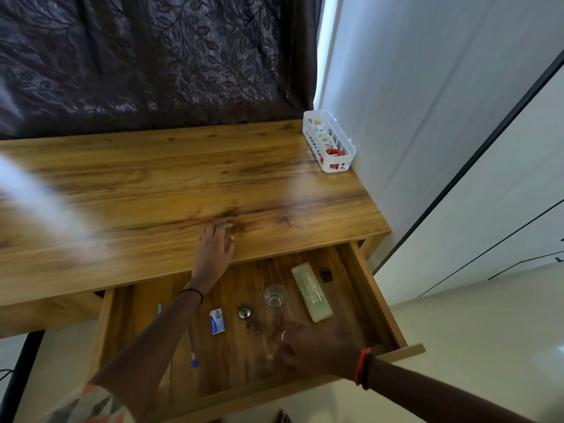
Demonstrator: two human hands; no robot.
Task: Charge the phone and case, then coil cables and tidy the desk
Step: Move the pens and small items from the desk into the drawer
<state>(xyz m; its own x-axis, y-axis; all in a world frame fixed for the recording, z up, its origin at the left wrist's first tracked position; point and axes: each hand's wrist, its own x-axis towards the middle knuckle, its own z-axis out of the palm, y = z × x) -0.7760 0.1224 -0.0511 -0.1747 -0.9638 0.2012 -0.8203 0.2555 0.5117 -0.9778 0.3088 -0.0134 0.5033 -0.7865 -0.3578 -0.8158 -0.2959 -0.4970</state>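
My left hand (215,245) lies flat on the wooden desk top (183,178) near its front edge, fingers straight and holding nothing. My right hand (308,349) is inside the open drawer (378,300) near its front right and is blurred by motion. Whether it holds anything cannot be told. A white slotted basket (331,141) at the desk's back right corner holds a coiled white cable (325,138) and a coiled red cable (335,154). No phone or case is in view.
In the drawer lie a pen (192,346), a small blue-and-white box (217,322), a round metal padlock (244,311), a clear glass (275,296), a long pale green case (311,296) and a small dark object (326,274). A dark curtain hangs behind; a white wall stands right.
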